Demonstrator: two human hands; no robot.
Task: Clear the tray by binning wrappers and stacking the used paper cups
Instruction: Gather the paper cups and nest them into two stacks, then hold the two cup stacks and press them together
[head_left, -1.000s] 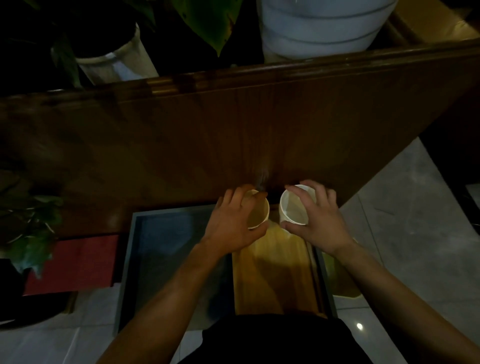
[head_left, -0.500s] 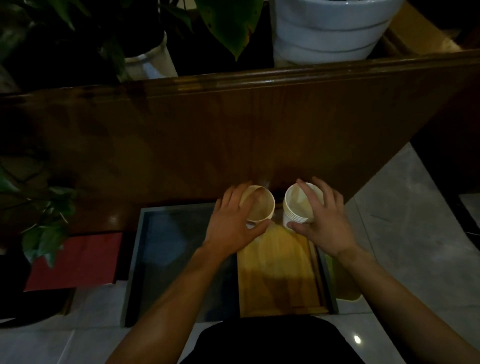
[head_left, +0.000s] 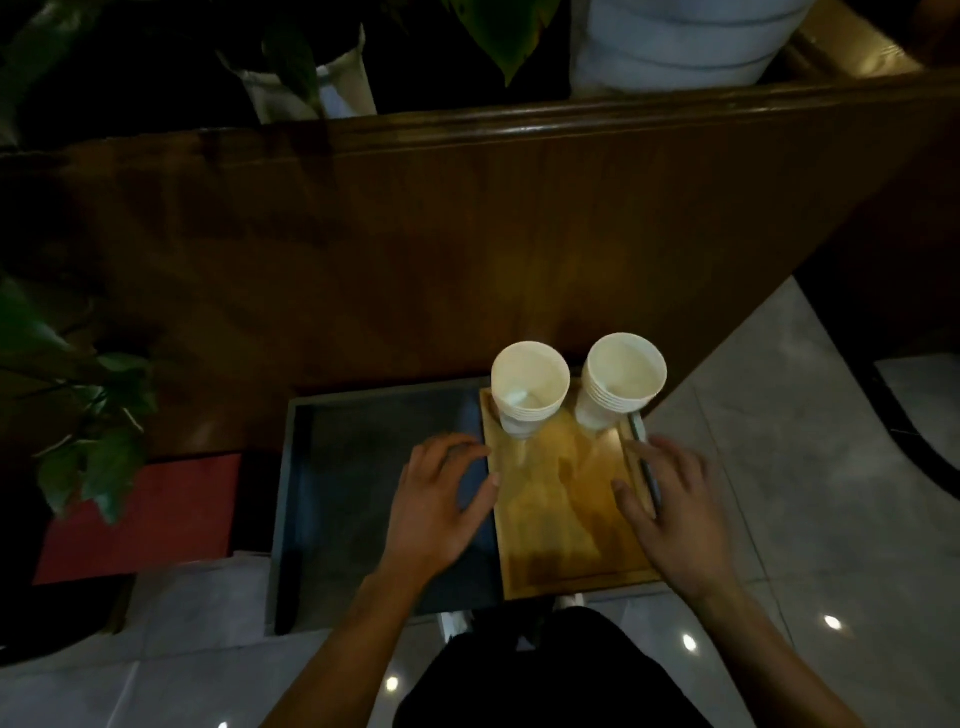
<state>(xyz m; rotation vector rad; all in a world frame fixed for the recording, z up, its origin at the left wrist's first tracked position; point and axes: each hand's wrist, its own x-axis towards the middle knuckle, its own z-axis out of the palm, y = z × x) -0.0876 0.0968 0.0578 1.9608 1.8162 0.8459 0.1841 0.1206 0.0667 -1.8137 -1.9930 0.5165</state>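
Two stacks of white paper cups stand upright at the far end of a wooden tray (head_left: 561, 540): the left stack (head_left: 529, 384) and the right stack (head_left: 622, 376). The wooden tray lies on the right part of a larger grey tray (head_left: 358, 447). My left hand (head_left: 441, 499) hovers at the wooden tray's left edge, fingers spread, holding nothing. My right hand (head_left: 670, 504) rests over the tray's right edge, fingers apart, also empty. Both hands are nearer to me than the cups and apart from them.
A dark wooden panel (head_left: 467, 234) rises right behind the trays. A red box (head_left: 140, 519) sits left of the grey tray, with plant leaves (head_left: 98, 441) above it. White pots (head_left: 675, 41) stand beyond the panel. Grey tiled floor (head_left: 805, 467) lies to the right.
Both hands have let go of the cup stacks and drawn back toward me to the wooden tray's sides. The stacks now stand free on the tray.
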